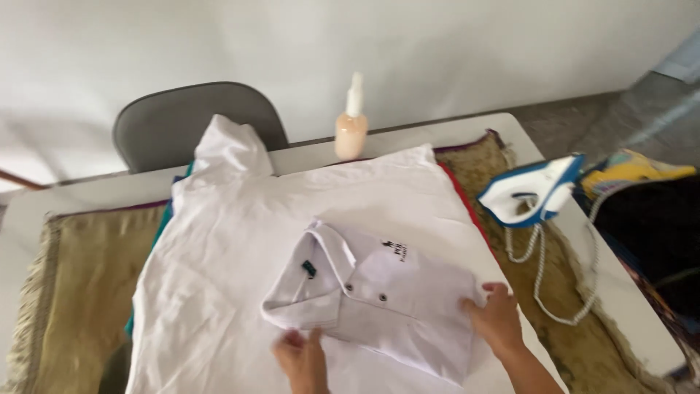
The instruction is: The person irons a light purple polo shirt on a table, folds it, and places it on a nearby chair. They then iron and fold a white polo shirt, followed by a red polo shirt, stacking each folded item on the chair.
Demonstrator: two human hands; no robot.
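White table (467, 130) under olive fringed mat (73, 277), against pale wall. Both hands, left hand (301, 359) and right hand (496, 315), open flat on folded white shirt (386, 299); iron (532, 191) near right edge.

This is a room in a home, set up for ironing. A white counter (44, 197) padded with an olive cloth (80, 277) carries an iron (532, 191), a spray bottle (351, 124) and laundered shirts (240, 241). A grey chair (182, 120) stands against the plain wall.
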